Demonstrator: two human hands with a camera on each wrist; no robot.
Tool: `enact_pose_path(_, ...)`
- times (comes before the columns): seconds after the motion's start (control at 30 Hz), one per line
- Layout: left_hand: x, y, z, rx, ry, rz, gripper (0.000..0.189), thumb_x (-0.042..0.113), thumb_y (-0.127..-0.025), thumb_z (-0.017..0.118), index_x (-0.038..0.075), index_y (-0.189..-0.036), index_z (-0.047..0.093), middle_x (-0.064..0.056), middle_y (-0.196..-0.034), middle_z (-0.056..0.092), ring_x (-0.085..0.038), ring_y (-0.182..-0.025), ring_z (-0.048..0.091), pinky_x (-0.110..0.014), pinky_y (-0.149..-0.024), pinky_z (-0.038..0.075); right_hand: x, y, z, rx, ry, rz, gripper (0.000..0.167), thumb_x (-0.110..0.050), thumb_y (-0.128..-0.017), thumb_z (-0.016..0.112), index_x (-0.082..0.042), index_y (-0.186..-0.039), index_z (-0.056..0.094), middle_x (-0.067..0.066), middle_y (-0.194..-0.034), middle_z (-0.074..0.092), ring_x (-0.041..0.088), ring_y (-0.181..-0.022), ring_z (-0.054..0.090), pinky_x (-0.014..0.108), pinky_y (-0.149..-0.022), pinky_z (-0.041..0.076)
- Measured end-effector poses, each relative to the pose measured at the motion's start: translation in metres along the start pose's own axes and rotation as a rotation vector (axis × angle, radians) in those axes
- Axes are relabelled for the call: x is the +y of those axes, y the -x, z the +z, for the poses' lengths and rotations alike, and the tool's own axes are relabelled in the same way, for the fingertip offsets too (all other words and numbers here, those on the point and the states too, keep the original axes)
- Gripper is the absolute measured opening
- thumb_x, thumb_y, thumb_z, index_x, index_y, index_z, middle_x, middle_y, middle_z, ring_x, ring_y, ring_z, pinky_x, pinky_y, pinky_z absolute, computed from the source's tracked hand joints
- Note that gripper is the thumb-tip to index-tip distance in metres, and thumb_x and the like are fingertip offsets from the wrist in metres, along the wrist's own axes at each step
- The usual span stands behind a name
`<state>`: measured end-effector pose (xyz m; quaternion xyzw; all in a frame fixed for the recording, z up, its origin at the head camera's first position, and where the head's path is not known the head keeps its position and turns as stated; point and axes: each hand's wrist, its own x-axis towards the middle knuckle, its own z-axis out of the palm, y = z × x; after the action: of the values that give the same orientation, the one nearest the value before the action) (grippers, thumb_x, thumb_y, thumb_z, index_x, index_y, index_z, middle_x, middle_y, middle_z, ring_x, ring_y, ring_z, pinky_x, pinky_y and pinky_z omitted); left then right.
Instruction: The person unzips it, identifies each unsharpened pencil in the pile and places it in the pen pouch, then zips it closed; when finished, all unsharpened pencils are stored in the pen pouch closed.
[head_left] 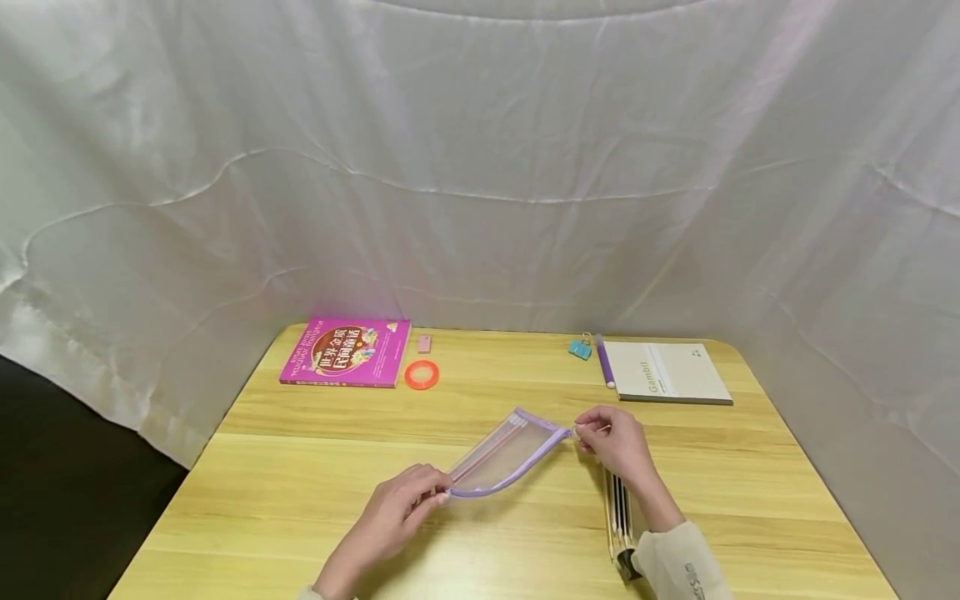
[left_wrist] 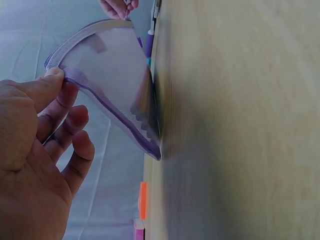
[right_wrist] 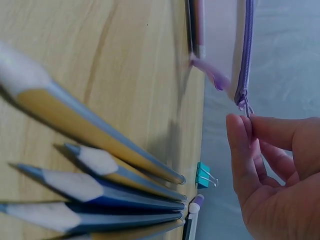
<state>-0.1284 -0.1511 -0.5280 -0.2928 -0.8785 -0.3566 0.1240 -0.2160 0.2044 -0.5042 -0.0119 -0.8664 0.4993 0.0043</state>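
A see-through mesh zip pouch (head_left: 501, 467) with purple trim is stretched between my two hands, tilted over the table, with pencils (head_left: 491, 448) lying inside it. The thumb and forefinger of my left hand (head_left: 401, 508) pinch its near left corner, while the other fingers hang loosely curled. At the opposite end of the zipper (right_wrist: 246, 55), my right hand (head_left: 618, 442) pinches the zipper's pull (right_wrist: 248, 107) between thumb and forefinger. Below my right wrist, several sharpened pencils (head_left: 618, 508) lie in a bundle, with a black clip (head_left: 626, 564) at their near end, partly hidden by the sleeve.
At the back left are a pink book (head_left: 348, 354), a small pink block (head_left: 424, 343) and an orange ring of tape (head_left: 409, 377). Teal binder clips (head_left: 580, 350), a purple pen (head_left: 604, 362) and a notebook (head_left: 682, 375) lie at the back right. A pale curtain (head_left: 495, 250) surrounds the table.
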Motion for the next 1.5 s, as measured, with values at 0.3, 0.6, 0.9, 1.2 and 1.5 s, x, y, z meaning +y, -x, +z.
enact_pose_path(0.3, -0.002, 0.001, -0.005, 0.004, 0.02, -0.062, 0.008, 0.022, -0.103, 0.064, 0.026, -0.107, 0.07, 0.017, -0.092, 0.06, 0.005, -0.074, 0.046, -0.015, -0.061, 0.046, -0.003, 0.005, -0.003, -0.115, -0.037, 0.079, 0.016, -0.005, -0.101, 0.064, 0.003, -0.108, 0.075, 0.019, -0.091, 0.073, 0.022, -0.074, 0.07, 0.033, -0.064, 0.061)
enact_pose_path(0.6, -0.002, -0.001, -0.01, -0.023, 0.095, -0.153, 0.011, 0.022, -0.105, 0.06, 0.024, -0.113, 0.068, 0.003, -0.096, 0.067, 0.003, -0.08, 0.053, -0.018, -0.064, 0.051, -0.003, 0.006, -0.003, -0.155, -0.124, 0.093, 0.015, -0.003, -0.098, 0.068, 0.007, -0.107, 0.074, 0.021, -0.091, 0.071, 0.022, -0.075, 0.072, 0.033, -0.069, 0.065)
enact_pose_path(0.9, -0.004, -0.007, -0.012, 0.028, 0.13, -0.206, 0.007, 0.019, -0.105, 0.061, 0.021, -0.108, 0.066, 0.004, -0.096, 0.064, -0.002, -0.081, 0.056, -0.021, -0.069, 0.054, -0.002, 0.006, -0.005, -0.111, -0.106, 0.04, 0.019, -0.009, -0.09, 0.08, 0.0, -0.106, 0.078, 0.006, -0.081, 0.067, 0.017, -0.073, 0.063, 0.022, -0.059, 0.053)
enact_pose_path(1.2, -0.009, -0.014, -0.014, 0.094, 0.148, -0.23, 0.008, 0.012, -0.104, 0.061, 0.015, -0.107, 0.068, 0.008, -0.098, 0.065, -0.003, -0.087, 0.058, -0.023, -0.073, 0.057, -0.005, 0.011, -0.006, -0.09, -0.108, 0.021, 0.014, -0.015, -0.091, 0.08, -0.004, -0.101, 0.078, 0.012, -0.104, 0.076, 0.026, -0.092, 0.071, 0.027, -0.07, 0.056)
enact_pose_path(1.5, -0.012, -0.019, -0.011, 0.123, 0.215, -0.329, 0.011, 0.011, -0.105, 0.059, 0.018, -0.109, 0.067, 0.005, -0.101, 0.066, -0.009, -0.093, 0.064, -0.025, -0.08, 0.059, -0.008, 0.015, -0.002, -0.074, -0.247, 0.063, 0.014, -0.008, -0.093, 0.077, 0.001, -0.102, 0.073, 0.016, -0.113, 0.075, 0.031, -0.102, 0.075, 0.039, -0.088, 0.063)
